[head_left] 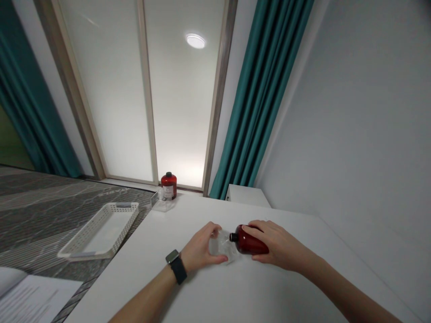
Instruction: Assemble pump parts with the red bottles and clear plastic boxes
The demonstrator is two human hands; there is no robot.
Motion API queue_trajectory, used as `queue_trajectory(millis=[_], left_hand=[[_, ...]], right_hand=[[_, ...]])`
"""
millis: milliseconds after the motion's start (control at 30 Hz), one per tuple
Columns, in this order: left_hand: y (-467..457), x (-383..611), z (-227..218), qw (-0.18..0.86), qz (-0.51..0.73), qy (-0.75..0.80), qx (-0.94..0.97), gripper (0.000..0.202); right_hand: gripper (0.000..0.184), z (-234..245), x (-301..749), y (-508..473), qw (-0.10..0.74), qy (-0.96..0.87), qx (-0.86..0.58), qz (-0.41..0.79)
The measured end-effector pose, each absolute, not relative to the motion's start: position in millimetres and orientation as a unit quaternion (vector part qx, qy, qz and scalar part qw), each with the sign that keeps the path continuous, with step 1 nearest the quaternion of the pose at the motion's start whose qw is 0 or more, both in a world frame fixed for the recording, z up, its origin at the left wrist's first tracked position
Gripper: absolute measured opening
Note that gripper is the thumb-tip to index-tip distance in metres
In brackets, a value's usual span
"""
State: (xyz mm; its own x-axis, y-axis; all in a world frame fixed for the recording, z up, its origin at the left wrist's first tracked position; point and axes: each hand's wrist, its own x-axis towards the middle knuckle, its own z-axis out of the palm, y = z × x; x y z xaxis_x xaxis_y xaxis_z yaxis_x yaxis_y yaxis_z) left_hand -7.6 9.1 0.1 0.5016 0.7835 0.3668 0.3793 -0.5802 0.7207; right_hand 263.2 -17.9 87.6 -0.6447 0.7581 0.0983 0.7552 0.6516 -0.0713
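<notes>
A dark red bottle [249,241] lies on its side in my right hand [278,246], with its black neck pointing left. My right fingers and thumb wrap around the bottle's body. The neck end meets a clear plastic container [225,246], whose exact shape is hard to make out. My left hand [202,250], wearing a black watch [176,266] at the wrist, grips that container between thumb and fingers. Both hands are low over the white table [215,291]. Whether any liquid runs from the bottle cannot be seen.
Near the table's far left corner stands a second red bottle [169,183], upright with a black cap, by a clear plastic tray [164,206]. Left of the table are a white perforated basket [111,229] and printed pages [38,296]. A white cabinet [248,195] stands beyond the table.
</notes>
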Motion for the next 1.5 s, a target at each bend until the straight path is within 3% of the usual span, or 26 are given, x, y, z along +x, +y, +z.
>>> queue_trajectory(millis=[1500], left_hand=[[7.0,-4.9,0.3,0.285,0.341,0.350,0.825,0.061]], right_hand=[[0.076,89.2,265.0,-19.8,0.031,-0.906,-0.422,0.015]])
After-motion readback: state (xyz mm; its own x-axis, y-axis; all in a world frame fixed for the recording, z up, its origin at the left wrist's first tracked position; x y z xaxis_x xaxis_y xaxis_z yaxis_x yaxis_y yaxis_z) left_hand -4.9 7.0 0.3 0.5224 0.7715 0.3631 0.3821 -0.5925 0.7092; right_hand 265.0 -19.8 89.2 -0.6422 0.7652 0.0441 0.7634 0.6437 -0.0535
